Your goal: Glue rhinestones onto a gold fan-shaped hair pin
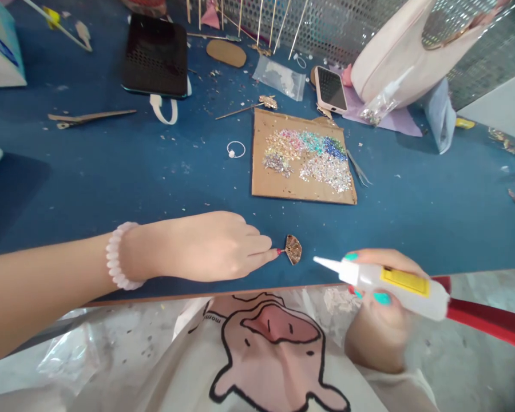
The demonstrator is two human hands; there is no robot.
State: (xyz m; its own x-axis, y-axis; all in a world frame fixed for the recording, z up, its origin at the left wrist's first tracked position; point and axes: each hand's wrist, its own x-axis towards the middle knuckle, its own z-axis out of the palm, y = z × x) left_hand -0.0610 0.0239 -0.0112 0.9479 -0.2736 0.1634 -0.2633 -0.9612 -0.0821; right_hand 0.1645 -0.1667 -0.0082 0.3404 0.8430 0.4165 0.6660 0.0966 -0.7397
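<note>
My left hand [210,246], wearing a bead bracelet [119,255], rests near the table's front edge with its fingers closed. Its red-nailed fingertip meets the narrow end of a small bronze fan-shaped ornament [293,250] lying on the blue table; the thumb is hidden. To the right, my right hand [386,292] is wrapped round a white glue bottle [405,286] with a yellow label. The bottle's thin nozzle points left, a short gap away from the ornament. Beyond the ornament lies a cardboard piece [300,195] bearing several heaps of coloured rhinestones [326,171].
Tweezers [358,169] lie beside the cardboard, with a thin ring [236,150] to its left. Farther back are a dark tablet [155,55], a phone [331,89], a plastic bag [280,77] and a white handbag [390,51]. A metal hair clip [92,117] lies at left.
</note>
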